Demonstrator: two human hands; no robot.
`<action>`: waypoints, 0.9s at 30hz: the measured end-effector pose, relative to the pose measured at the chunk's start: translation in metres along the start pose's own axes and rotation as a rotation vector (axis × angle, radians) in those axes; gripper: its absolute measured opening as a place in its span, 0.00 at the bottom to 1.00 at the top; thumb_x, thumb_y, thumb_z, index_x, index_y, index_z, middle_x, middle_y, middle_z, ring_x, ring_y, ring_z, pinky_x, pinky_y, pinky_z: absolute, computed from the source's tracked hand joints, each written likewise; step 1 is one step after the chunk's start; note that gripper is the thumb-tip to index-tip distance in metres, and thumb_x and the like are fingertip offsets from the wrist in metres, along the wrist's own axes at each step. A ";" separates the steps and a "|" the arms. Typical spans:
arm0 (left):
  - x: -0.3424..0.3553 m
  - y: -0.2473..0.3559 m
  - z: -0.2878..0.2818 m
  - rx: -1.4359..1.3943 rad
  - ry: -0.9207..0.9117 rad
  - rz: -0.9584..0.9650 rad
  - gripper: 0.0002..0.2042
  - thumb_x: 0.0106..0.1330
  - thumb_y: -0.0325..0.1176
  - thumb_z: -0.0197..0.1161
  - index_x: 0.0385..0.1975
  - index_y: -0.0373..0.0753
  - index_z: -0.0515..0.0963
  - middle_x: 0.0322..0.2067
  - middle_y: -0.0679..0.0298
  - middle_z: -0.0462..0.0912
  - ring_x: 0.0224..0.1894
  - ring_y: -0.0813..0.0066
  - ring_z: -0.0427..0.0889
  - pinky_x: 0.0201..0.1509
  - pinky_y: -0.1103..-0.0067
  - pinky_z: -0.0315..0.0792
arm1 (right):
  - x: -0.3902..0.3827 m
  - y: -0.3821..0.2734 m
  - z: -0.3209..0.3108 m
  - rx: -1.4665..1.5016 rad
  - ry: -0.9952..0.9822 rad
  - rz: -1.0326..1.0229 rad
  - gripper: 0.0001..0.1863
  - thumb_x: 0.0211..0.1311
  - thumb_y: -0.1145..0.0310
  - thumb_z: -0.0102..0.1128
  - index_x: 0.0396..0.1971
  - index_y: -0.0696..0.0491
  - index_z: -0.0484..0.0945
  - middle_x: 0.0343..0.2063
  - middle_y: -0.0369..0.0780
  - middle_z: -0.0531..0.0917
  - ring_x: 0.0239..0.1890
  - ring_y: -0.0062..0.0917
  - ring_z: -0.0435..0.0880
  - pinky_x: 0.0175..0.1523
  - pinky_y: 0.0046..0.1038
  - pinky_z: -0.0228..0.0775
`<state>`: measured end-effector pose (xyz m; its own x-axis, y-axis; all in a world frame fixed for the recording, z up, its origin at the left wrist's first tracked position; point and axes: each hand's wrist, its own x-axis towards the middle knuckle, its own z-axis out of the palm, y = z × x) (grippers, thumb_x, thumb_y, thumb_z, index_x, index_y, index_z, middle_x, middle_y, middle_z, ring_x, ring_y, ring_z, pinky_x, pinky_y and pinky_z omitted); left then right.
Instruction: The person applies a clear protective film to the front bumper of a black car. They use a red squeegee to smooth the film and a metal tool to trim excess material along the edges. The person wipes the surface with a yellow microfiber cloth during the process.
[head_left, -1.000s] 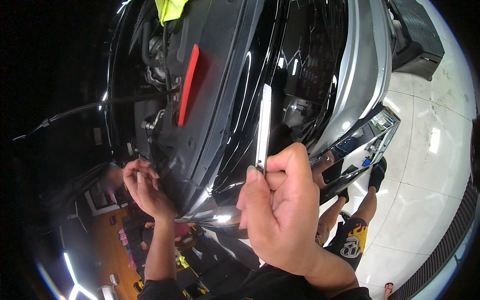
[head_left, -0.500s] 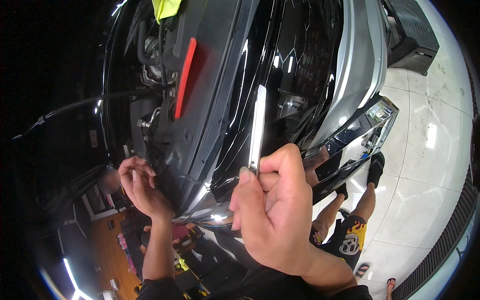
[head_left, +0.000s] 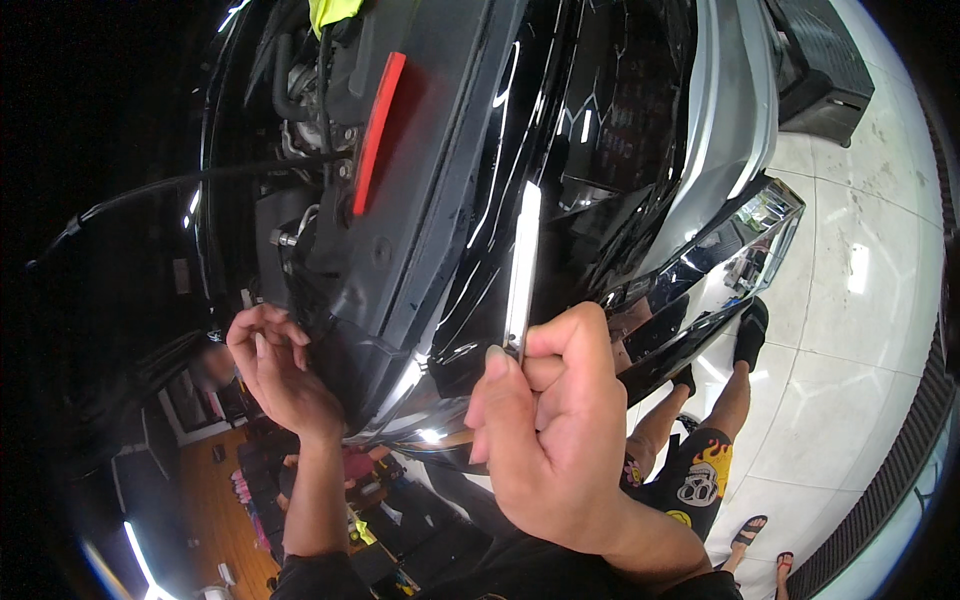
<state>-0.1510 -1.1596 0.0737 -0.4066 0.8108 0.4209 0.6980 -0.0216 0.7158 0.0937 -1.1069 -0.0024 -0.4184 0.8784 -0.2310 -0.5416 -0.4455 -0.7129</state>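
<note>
A slim silver utility knife (head_left: 520, 275) is pinched between the thumb and bent fingers of my right hand (head_left: 555, 430). It points upward, its pale tip in front of the glossy black front of a car (head_left: 500, 160); I cannot tell whether the tip touches. My left hand (head_left: 285, 375) is raised, palm toward me, beside the corner of the engine bay. Its fingers are loosely bent and apart, with nothing visible in them. Ahead of both hands, a long red strip-like tool (head_left: 380, 135) lies on the black plastic cover (head_left: 425, 150) of the engine bay.
A yellow-green cloth (head_left: 333, 12) hangs at the top. Silver trim (head_left: 735, 110) and a chrome-edged lamp (head_left: 760, 235) run down the car's right side. A black plastic step (head_left: 820, 80) stands on the tiled floor (head_left: 850, 220). Legs and sandalled feet show at lower right.
The view has shifted slightly, and the red tool appears a little higher. Both hands keep nearly the same pose, the knife still in my right. A sandalled foot at lower right has moved into fuller view.
</note>
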 end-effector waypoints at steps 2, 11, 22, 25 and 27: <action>0.001 -0.004 -0.002 -0.014 0.002 0.000 0.13 0.81 0.34 0.44 0.56 0.35 0.70 0.46 0.60 0.78 0.37 0.80 0.75 0.35 0.85 0.63 | -0.001 0.002 0.001 -0.001 0.007 -0.001 0.09 0.77 0.79 0.50 0.42 0.58 0.58 0.21 0.40 0.79 0.17 0.11 0.75 0.23 0.15 0.67; 0.001 -0.004 -0.005 -0.026 -0.025 0.020 0.14 0.81 0.34 0.43 0.57 0.34 0.70 0.47 0.59 0.78 0.38 0.79 0.76 0.35 0.85 0.63 | -0.007 0.004 0.008 0.017 0.016 -0.011 0.08 0.78 0.77 0.48 0.43 0.57 0.58 0.22 0.41 0.79 0.17 0.12 0.76 0.23 0.15 0.68; 0.002 -0.004 0.002 -0.045 -0.028 0.030 0.14 0.82 0.34 0.41 0.56 0.34 0.70 0.47 0.59 0.77 0.38 0.79 0.75 0.35 0.85 0.63 | -0.013 0.014 0.017 0.072 0.033 -0.012 0.08 0.79 0.77 0.47 0.44 0.56 0.57 0.24 0.42 0.79 0.18 0.13 0.76 0.25 0.16 0.69; 0.002 -0.005 0.001 -0.042 -0.040 0.042 0.14 0.82 0.34 0.41 0.56 0.34 0.70 0.47 0.59 0.77 0.38 0.79 0.75 0.35 0.85 0.63 | -0.014 0.016 0.020 0.096 0.033 -0.039 0.08 0.79 0.77 0.47 0.45 0.56 0.57 0.24 0.42 0.80 0.19 0.13 0.77 0.25 0.16 0.69; 0.002 -0.003 0.002 -0.043 -0.039 0.046 0.15 0.82 0.35 0.41 0.56 0.33 0.69 0.47 0.59 0.77 0.38 0.79 0.75 0.35 0.85 0.63 | -0.014 0.016 0.022 0.098 0.043 -0.042 0.08 0.79 0.77 0.47 0.45 0.56 0.57 0.24 0.42 0.80 0.19 0.14 0.77 0.25 0.16 0.69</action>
<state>-0.1530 -1.1564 0.0714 -0.3507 0.8308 0.4322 0.6888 -0.0839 0.7201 0.0747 -1.1301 0.0035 -0.3637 0.9021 -0.2321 -0.6273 -0.4214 -0.6549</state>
